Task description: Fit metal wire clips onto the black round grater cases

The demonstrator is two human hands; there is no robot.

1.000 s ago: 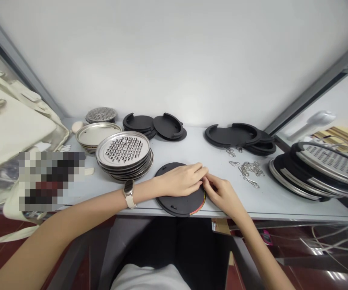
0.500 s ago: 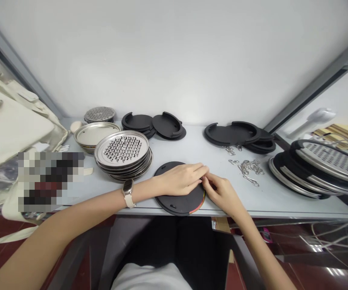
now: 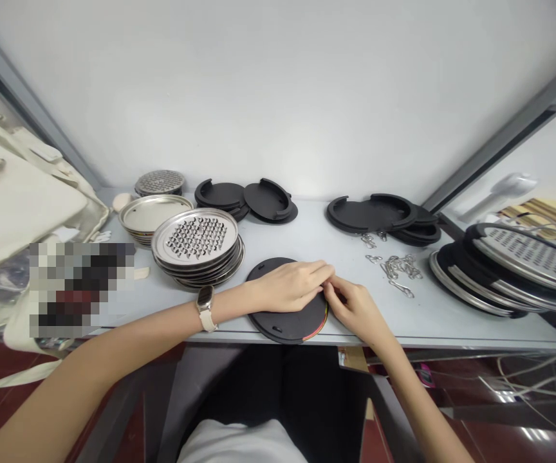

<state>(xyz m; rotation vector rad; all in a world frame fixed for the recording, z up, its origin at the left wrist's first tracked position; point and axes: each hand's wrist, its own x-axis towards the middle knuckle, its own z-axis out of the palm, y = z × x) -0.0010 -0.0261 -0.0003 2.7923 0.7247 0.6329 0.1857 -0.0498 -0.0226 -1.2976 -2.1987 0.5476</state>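
A black round disc lies at the table's front edge, with small slots and a red-yellow arc along its near right rim. My left hand rests across the disc, a watch on its wrist, its fingers closed at the right rim. Meeting it there, my right hand is closed in a pinch. What sits between the fingertips is hidden. To the right lie loose metal clips. Left of the disc stands a stack of round steel grater plates, the top one with raised, toothed holes.
Black round holders lie at the back, with more black holders back right. Plain metal discs are stacked on the left. Graters in black frames pile up at the right. A cream bag hangs at the left edge.
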